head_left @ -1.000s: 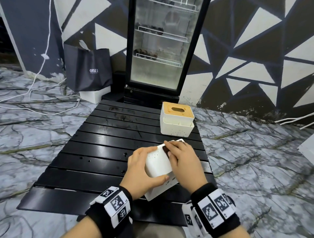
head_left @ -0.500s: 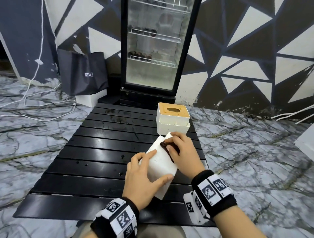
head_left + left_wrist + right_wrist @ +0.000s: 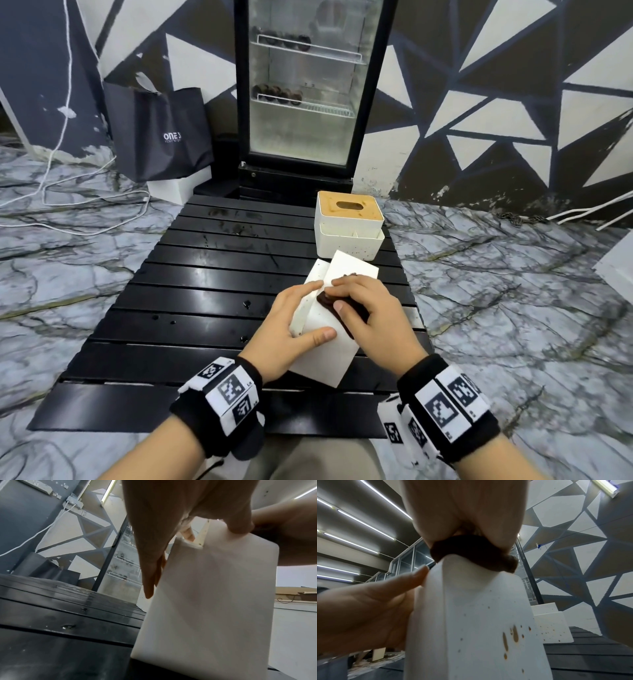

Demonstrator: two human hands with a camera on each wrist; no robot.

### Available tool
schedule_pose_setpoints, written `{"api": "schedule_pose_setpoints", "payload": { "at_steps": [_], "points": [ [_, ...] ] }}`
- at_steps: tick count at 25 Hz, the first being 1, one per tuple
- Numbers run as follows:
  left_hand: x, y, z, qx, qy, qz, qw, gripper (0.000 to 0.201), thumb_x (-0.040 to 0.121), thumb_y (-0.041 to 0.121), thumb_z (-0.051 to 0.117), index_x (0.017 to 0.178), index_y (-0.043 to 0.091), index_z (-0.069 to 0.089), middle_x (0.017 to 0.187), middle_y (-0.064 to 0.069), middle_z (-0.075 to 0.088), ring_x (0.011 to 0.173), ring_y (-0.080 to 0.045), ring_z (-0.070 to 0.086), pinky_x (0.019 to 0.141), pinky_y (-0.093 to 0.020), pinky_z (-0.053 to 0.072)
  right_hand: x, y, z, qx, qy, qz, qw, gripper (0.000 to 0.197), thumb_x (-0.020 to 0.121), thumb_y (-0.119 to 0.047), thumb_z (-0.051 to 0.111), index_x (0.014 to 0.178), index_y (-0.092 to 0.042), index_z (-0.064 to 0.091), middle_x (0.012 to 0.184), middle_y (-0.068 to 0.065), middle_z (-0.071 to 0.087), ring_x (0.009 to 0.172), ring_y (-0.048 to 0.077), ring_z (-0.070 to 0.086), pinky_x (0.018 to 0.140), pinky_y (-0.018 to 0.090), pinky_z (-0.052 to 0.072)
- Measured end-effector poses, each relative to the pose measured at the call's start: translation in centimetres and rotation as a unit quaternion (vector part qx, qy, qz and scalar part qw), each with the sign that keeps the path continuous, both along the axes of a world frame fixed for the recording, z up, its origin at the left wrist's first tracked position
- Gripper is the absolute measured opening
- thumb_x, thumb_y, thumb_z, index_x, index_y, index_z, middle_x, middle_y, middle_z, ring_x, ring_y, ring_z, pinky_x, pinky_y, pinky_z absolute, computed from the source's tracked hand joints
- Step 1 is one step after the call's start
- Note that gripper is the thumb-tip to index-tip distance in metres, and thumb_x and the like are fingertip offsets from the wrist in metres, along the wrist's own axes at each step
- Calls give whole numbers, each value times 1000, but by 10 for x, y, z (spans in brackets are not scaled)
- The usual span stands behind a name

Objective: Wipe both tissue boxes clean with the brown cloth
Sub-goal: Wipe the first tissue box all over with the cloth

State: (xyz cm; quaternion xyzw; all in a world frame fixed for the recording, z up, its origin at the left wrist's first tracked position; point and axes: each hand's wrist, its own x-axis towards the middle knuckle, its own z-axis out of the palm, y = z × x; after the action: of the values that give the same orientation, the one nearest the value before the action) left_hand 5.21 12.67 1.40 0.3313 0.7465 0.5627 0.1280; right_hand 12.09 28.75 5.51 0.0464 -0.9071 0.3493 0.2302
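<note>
A white tissue box (image 3: pixel 325 339) lies tipped on its side on the black slatted table (image 3: pixel 191 301), near the front edge. My left hand (image 3: pixel 291 329) grips it, thumb on the near face and fingers on the far side (image 3: pixel 214 601). My right hand (image 3: pixel 366 311) presses the brown cloth (image 3: pixel 330 301) onto the box's upper face (image 3: pixel 471 550). Brown spots (image 3: pixel 513 635) mark the box's right side. The second tissue box (image 3: pixel 349 226), white with a brown-stained slotted top, stands upright just behind.
A glass-door fridge (image 3: pixel 308 85) stands behind the table. A black shopping bag (image 3: pixel 161 133) leans on the wall at left, with white cables (image 3: pixel 68 205) on the marble floor. A white block (image 3: pixel 616 270) sits at the right edge.
My left hand has turned the near box so a broad white face lies upward. My right hand has slid the cloth back along that face toward me.
</note>
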Motion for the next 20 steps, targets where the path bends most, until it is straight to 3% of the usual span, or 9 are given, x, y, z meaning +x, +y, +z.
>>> {"api": "schedule_pose_setpoints", "payload": {
  "at_steps": [5,10,16,20],
  "points": [
    [-3,-2,0,1,-26,-26,999,65,64,60,66,122,65,38,137,25,39,128,13,32,105,-12,27,12,-4,-3,-2,8,45,999,24,83,-33,49,102,-32,63,108,-28,52,112,2,48,98,13,33],
    [-4,-2,5,-22,-25,-28,999,62,63,63,63,117,73,34,137,27,38,125,19,29,96,-1,24,-1,1,5,-3,-11,19,1000,21,82,-27,54,99,-30,67,100,-31,52,107,-2,48,95,10,33],
    [-5,-5,5,-21,-44,-29,998,69,61,62,67,123,65,38,138,23,40,130,7,33,112,-27,28,9,0,2,26,-9,58,998,28,84,-34,48,105,-29,66,107,-18,56,111,0,45,97,8,30],
    [-5,-5,4,-19,-36,-28,999,68,63,61,67,125,64,38,139,23,40,131,8,32,114,-31,27,0,-1,6,21,-24,31,999,26,84,-31,50,104,-28,67,102,-27,52,109,1,46,94,7,31]
  ]
}}
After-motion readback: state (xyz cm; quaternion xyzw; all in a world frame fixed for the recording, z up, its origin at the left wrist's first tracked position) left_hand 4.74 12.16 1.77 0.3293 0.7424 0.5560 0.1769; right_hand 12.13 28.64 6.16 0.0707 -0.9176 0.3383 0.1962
